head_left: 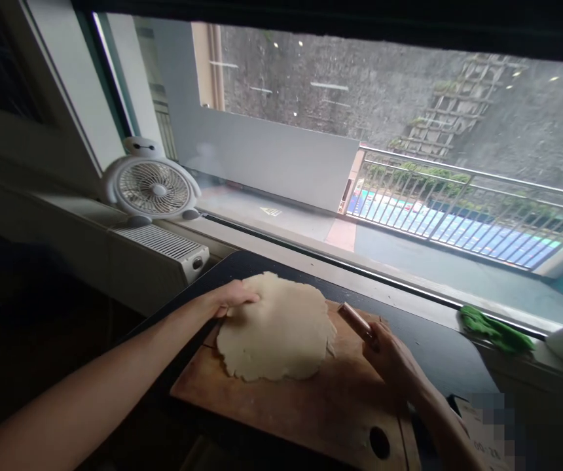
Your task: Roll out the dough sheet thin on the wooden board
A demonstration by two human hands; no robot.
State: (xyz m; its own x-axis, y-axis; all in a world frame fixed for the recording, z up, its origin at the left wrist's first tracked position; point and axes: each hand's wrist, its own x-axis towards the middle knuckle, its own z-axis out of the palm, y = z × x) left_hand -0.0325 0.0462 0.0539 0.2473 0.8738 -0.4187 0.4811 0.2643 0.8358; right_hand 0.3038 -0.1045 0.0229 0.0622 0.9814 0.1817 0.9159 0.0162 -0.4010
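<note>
A wide, flat sheet of pale dough [281, 327] with ragged edges lies on a wooden cutting board [291, 402]. My left hand [236, 296] pinches the dough's upper left edge, thumb on top and the other fingers hidden underneath. On the right, above the board and apart from the dough, my right hand [383, 343] is wrapped around one end of a rolling pin [357, 322]. The pin's free end points up and left, toward the dough. Part of the pin is hidden inside my fist.
Under the board is a dark table [438, 356] by a large window. A white fan [156, 186] stands at the left beside a white radiator [163, 248]. On the right sill lies a green cloth [495, 329]. A partly blurred device [482, 432] sits at lower right.
</note>
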